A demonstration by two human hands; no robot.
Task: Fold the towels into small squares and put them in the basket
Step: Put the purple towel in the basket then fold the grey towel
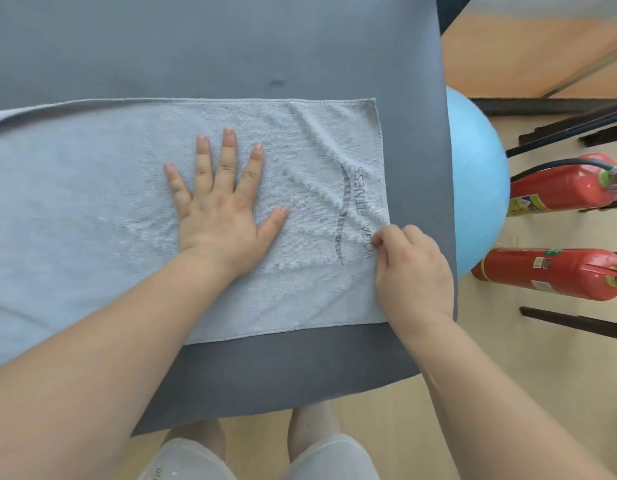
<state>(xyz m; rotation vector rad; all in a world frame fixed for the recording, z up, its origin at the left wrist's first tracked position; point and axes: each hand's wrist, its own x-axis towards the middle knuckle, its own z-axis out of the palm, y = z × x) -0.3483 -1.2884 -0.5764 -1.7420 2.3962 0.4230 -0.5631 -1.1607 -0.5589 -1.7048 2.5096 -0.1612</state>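
Note:
A light grey towel [92,209] printed with "YOGA FITNESS" lies spread flat across a dark grey padded surface [231,46]; its left end runs out of view. My left hand [220,209] presses flat on the towel's middle, fingers straight and spread. My right hand [412,268] pinches the towel's right edge near the printed words, fingers curled. No basket is in view.
Off the right edge of the surface are a light blue exercise ball [480,181] and two red fire extinguishers [559,188] [549,271] on a wooden floor, with dark metal legs [573,323]. My legs show below the front edge.

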